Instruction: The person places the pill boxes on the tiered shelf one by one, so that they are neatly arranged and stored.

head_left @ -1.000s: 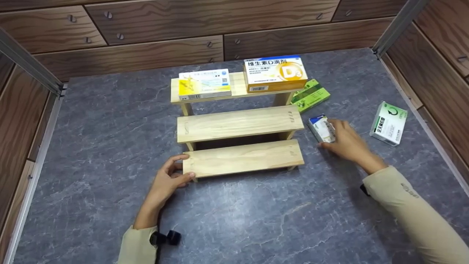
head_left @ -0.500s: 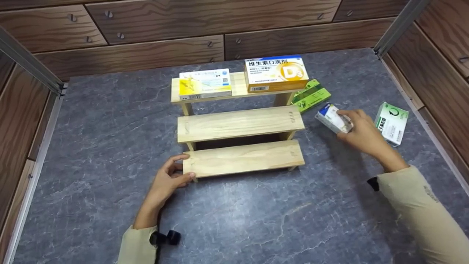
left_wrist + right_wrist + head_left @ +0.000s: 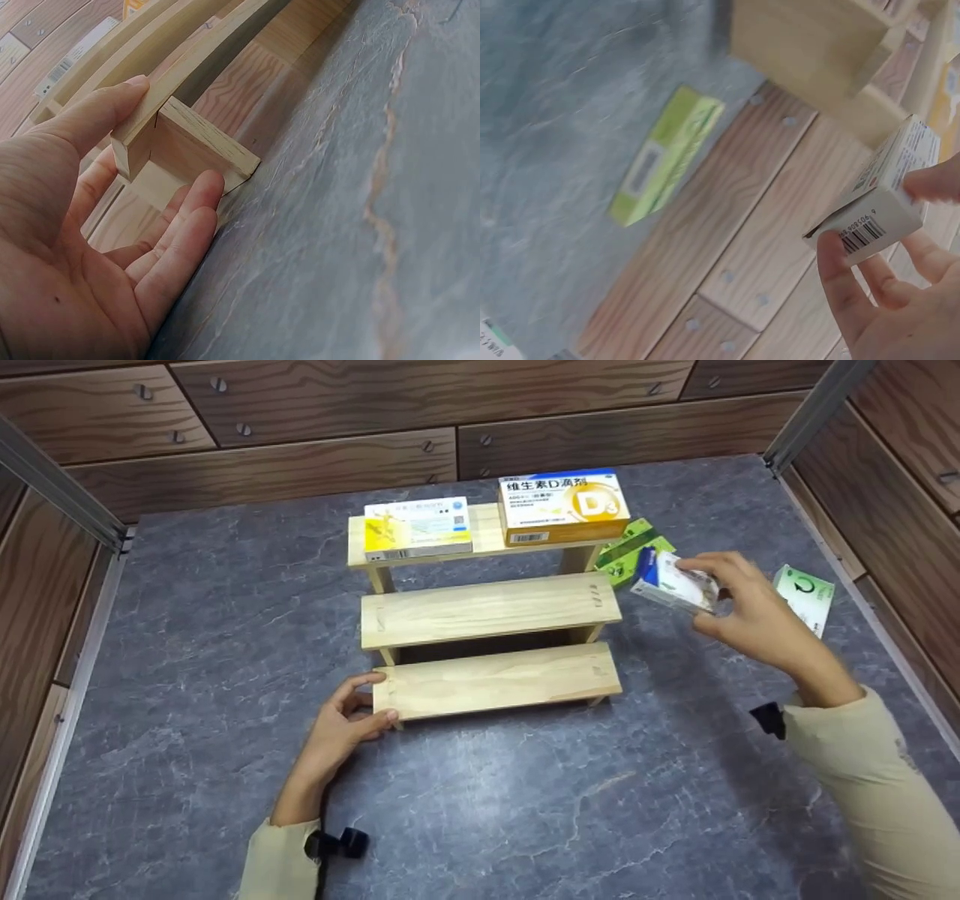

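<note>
A three-step wooden display rack (image 3: 491, 611) stands mid-table. My left hand (image 3: 341, 731) grips the left end of its lowest step (image 3: 499, 682), thumb on the top, index finger at the end; the other fingers curl loosely beside the leg (image 3: 202, 139). My right hand (image 3: 757, 611) holds a small white-and-blue medicine box (image 3: 675, 581) by its near end, raised off the table right of the rack. In the right wrist view the box's barcode end (image 3: 866, 232) faces the camera, between thumb and fingers. A yellow-and-white medicine box (image 3: 416, 529) and an orange-and-white vitamin D box (image 3: 562, 508) sit on the top step.
A green medicine box (image 3: 626, 547) lies on the table behind the rack's right side, partly covered. Farther right lies a white-and-green medicine box (image 3: 806, 592), partly hidden by the right hand. Wood-patterned walls (image 3: 315, 405) enclose the grey marbled table (image 3: 210, 660).
The right hand has lifted the white-and-blue medicine box off the table, moved it back and slightly right, and turned it. The left hand keeps its place on the rack.
</note>
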